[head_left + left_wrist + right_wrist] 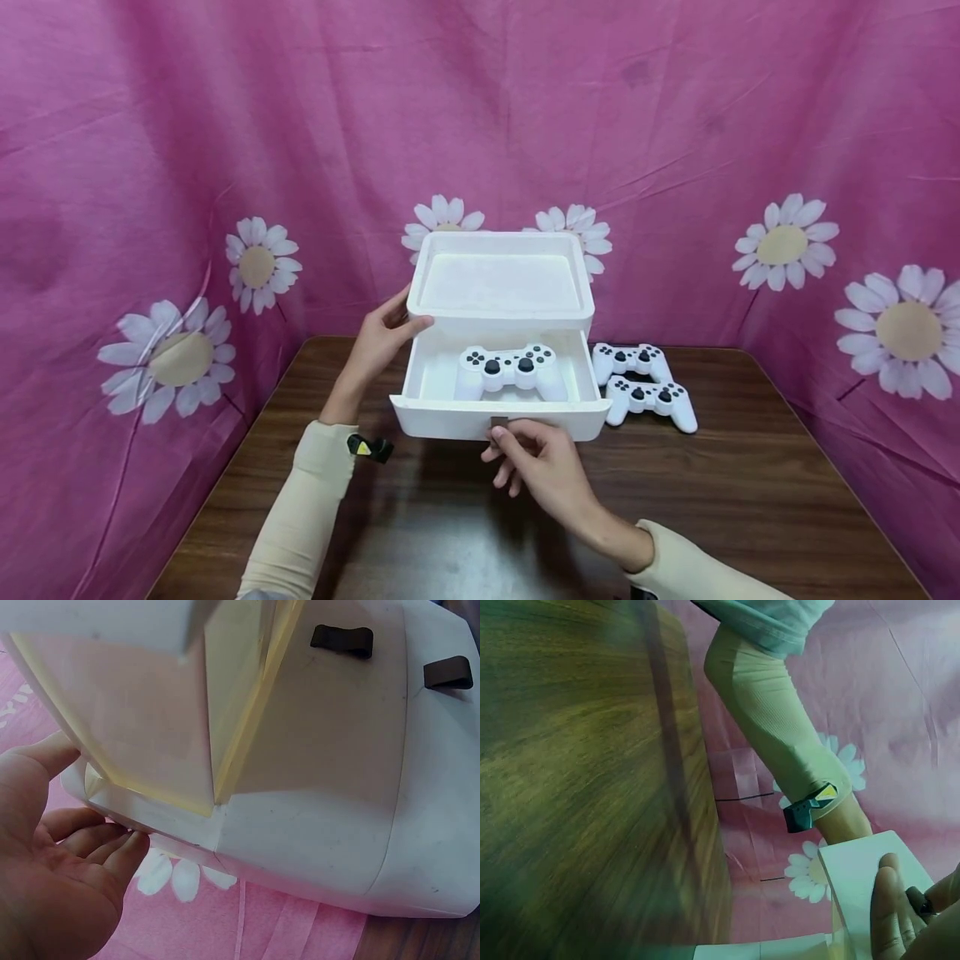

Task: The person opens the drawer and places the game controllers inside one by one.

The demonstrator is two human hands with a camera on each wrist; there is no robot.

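Note:
A white drawer cabinet (pixel 498 287) stands on the table, its top drawer (pixel 442 422) pulled out towards me. Inside that drawer lies a white game controller (pixel 510 367) with black sticks. My left hand (pixel 378 342) grips the cabinet's upper left side, thumb at the front edge; the left wrist view shows its fingers (pixel 124 851) against the side wall. With thumb and fingers, my right hand (pixel 551 475) pinches the dark pull tab (pixel 498 422) at the middle of the drawer front. Below the opened drawer, two more dark tabs (pixel 342 641) show in the left wrist view.
Two more white game controllers, a rear one (pixel 630 360) and a front one (pixel 651 400), lie close together on the brown wooden table (pixel 750 483), right of the cabinet. A pink cloth (pixel 675 125) with daisies hangs behind and at both sides.

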